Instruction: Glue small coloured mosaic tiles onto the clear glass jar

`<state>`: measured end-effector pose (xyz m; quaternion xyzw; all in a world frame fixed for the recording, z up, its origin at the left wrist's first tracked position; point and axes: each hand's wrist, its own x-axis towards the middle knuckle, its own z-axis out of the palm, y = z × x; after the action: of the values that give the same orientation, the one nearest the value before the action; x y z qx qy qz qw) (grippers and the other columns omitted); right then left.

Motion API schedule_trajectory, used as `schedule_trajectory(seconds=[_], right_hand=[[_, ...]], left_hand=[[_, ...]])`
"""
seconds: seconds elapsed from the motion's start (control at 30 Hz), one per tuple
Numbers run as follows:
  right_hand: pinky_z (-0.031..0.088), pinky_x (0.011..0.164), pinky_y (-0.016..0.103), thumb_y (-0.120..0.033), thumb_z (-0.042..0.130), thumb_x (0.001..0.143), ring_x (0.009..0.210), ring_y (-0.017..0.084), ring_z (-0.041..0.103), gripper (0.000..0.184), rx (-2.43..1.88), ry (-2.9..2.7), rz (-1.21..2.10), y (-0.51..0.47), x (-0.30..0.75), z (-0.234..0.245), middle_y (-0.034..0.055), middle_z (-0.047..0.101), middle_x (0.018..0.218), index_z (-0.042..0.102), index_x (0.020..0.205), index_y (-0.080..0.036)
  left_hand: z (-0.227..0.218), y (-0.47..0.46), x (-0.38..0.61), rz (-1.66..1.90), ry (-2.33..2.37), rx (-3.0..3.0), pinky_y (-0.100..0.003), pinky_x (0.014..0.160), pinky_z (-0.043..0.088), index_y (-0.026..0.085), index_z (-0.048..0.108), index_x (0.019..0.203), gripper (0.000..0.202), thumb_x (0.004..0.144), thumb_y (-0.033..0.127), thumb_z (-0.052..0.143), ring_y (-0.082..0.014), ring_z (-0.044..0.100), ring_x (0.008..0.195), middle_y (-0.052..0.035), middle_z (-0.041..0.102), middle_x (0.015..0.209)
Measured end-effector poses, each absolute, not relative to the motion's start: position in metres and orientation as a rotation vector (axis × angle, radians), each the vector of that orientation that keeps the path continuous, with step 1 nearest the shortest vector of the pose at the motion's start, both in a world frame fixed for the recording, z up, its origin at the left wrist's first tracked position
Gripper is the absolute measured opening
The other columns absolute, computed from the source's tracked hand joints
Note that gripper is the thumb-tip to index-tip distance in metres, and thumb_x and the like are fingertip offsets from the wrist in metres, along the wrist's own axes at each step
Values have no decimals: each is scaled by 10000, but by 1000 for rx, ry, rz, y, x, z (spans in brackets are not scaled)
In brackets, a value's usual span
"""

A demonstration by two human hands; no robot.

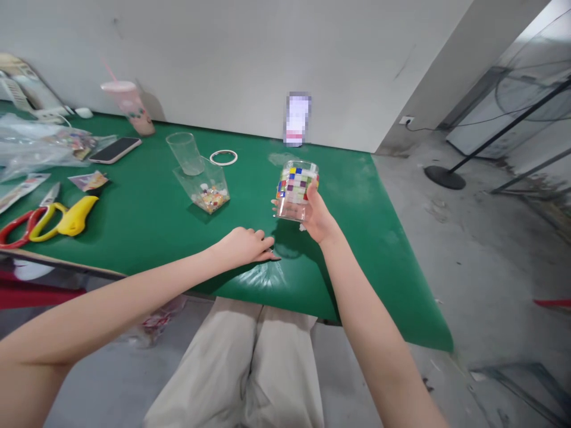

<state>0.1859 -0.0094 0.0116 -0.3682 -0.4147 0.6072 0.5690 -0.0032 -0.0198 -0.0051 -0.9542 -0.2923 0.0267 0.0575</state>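
My right hand (314, 217) is wrapped round a clear glass (296, 189) whose side carries several small coloured square tiles. It holds the glass tilted a little above the green table (147, 220). My left hand (247, 245) lies palm down on the table just left of the glass, its fingers curled with the tips pressed on the cloth. Whether anything lies under those fingertips is hidden. A clear plastic tub of small coloured pieces (206, 190) stands further back on the left.
An empty clear cup (186, 153), a white ring (223, 157) and a pink tumbler (130, 107) stand toward the wall. A phone (115, 150), plastic bags (35, 145), scissors (27, 223) and a yellow-handled tool (75, 215) lie at the left. The table's edge drops off at the right.
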Motion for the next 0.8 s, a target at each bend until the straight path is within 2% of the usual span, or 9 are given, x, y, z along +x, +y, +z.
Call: schedule_trajectory(seconds=[0.13, 0.2, 0.27, 0.47, 0.8], right_hand=[[519, 928, 543, -812, 550, 639, 1088, 328, 641, 711, -857, -984, 1414, -5, 189, 4, 118, 689, 1113, 603, 1042, -229], [512, 938, 542, -806, 545, 653, 1067, 321, 652, 698, -838, -994, 1424, -4, 192, 0, 115, 693, 1104, 609, 1045, -231], [509, 936, 553, -791, 553, 666, 1043, 320, 664, 676, -816, -998, 1444, -3, 193, -3, 111, 703, 1078, 611, 1048, -236], [532, 890, 556, -767, 596, 652, 994, 311, 680, 660, -825, -1014, 1482, -5, 191, -2, 106, 704, 1094, 580, 1069, -256], [527, 905, 545, -742, 629, 642, 976, 313, 683, 664, -818, -986, 1500, -7, 191, 3, 114, 700, 1087, 569, 1079, -245]], left_hand=[[1, -18, -6, 122, -773, -2835, -273, 528, 323, 155, 605, 932, 568, 874, 659, 348, -204, 601, 659, -87, 609, 775], [4, -15, -9, 133, -629, -2804, -281, 568, 327, 183, 586, 1024, 518, 868, 640, 399, -208, 599, 742, -94, 614, 882], [4, -11, -10, 113, -495, -2781, -292, 601, 328, 198, 578, 1040, 484, 871, 621, 415, -216, 588, 805, -101, 611, 941], [-1, -6, -3, 83, -419, -2820, -312, 619, 339, 158, 584, 843, 514, 873, 635, 393, -214, 571, 752, -90, 615, 815], [1, -23, -7, 92, -678, -2854, -278, 562, 364, 148, 585, 762, 552, 869, 651, 387, -189, 613, 663, -62, 608, 700]])
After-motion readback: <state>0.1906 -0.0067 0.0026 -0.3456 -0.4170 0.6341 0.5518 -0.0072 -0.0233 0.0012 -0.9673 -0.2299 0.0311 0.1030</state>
